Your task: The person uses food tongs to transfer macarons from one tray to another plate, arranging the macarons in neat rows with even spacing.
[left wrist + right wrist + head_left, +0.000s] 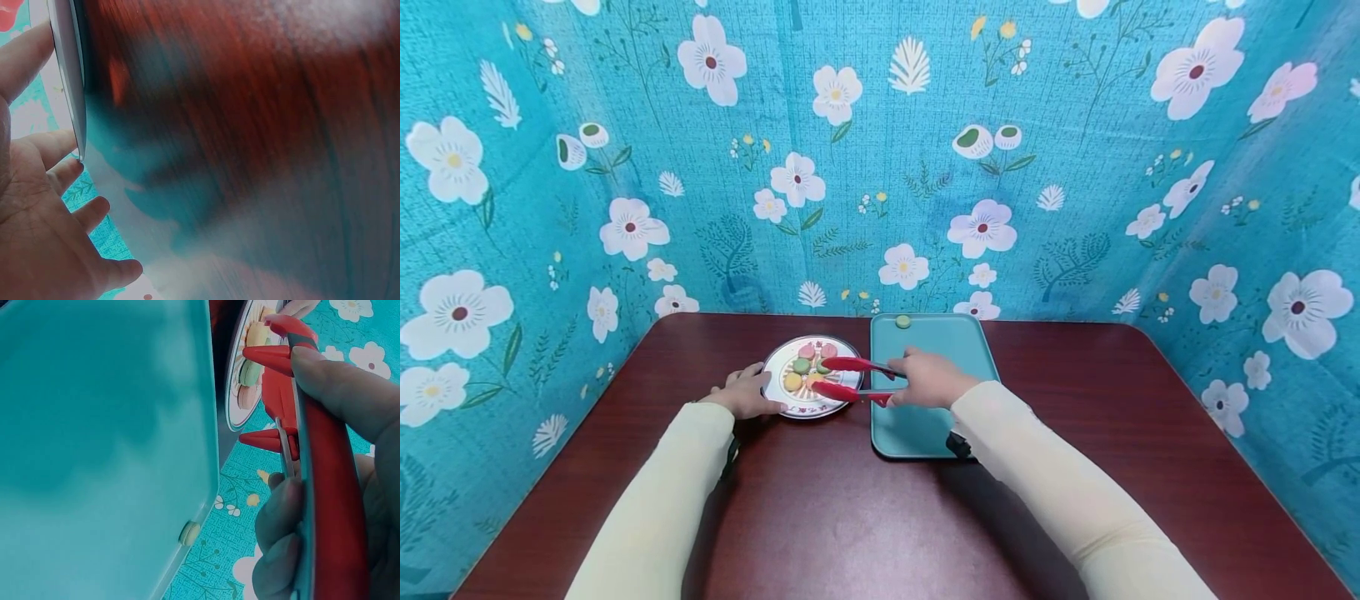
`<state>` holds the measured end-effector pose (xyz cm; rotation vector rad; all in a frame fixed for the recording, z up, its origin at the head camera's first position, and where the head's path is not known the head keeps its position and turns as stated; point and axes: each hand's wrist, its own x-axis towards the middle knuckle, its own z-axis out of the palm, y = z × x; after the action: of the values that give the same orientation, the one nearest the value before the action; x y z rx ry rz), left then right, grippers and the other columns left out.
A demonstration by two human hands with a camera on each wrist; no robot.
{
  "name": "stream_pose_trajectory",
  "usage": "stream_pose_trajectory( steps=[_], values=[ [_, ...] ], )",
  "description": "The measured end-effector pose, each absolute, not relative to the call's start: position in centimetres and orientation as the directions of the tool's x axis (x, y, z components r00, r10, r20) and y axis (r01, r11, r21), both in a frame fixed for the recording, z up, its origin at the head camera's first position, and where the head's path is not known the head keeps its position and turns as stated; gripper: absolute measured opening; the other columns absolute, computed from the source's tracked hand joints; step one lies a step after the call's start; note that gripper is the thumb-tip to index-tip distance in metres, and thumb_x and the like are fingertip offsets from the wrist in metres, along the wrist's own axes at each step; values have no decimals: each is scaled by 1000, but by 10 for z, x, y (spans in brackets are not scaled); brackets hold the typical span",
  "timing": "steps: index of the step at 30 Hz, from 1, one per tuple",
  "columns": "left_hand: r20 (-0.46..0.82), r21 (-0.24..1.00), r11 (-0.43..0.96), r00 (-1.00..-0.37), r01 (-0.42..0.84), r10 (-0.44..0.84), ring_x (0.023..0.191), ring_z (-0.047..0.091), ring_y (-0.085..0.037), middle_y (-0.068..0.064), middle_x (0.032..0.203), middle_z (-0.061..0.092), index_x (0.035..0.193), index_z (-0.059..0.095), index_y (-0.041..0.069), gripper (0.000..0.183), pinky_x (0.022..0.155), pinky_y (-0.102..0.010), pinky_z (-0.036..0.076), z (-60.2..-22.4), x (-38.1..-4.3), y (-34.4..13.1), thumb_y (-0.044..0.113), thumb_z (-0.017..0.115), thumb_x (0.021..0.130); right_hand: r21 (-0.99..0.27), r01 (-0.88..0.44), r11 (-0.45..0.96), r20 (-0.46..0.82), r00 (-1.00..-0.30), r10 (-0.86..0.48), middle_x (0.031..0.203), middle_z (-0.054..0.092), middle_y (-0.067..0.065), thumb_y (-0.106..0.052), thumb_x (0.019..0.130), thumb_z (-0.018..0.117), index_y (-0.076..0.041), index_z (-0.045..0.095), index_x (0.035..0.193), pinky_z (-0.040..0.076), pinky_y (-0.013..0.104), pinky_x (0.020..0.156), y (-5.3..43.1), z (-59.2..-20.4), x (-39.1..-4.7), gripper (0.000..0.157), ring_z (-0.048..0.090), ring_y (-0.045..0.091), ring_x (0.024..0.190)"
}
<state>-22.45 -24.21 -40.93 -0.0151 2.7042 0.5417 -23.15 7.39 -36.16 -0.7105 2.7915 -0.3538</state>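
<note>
My right hand [936,379] grips a pair of tongs [334,506] with red handles and red tips. The tongs' arms are spread, their tips over a round white plate [782,346] with a patterned rim. Pink, green and yellow macarons [802,366] lie in its middle; the tips partly cover some. At the plate's near left rim, my left hand [747,393] rests with thumb and fingertips touching the edge, its other fingers spread in the left wrist view. Beneath the right hand lies a teal tray [917,429]. One green macaron [902,321] sits in its far left corner.
Plate and tray stand side by side on a dark red-brown wooden table [820,508], near its back edge. A blue floral cloth [880,167] hangs behind and along both sides of the table.
</note>
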Motion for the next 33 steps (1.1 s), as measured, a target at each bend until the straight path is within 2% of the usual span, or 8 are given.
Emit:
stream_pose_trajectory(
  steps=[12,33],
  values=[
    [-369,364,928,-927,-74,71,136,13,-50,-26,154,16,149,28,-3,91,105,-73,10,-413,-226,-243,43,70,83,-325,-423,846,-133,-865,-483,112,57,8,-37,73,84,-10,53,139,51,32,68,96,-362,-225,77,54,18,90],
    [-384,353,932,-921,-82,65,139,11,-48,-22,157,13,151,26,0,91,106,-72,10,-413,-227,-245,47,67,85,-385,-391,836,-116,-878,-464,122,54,12,-38,77,81,-8,48,142,54,35,74,127,-371,-223,79,55,21,97]
  ],
)
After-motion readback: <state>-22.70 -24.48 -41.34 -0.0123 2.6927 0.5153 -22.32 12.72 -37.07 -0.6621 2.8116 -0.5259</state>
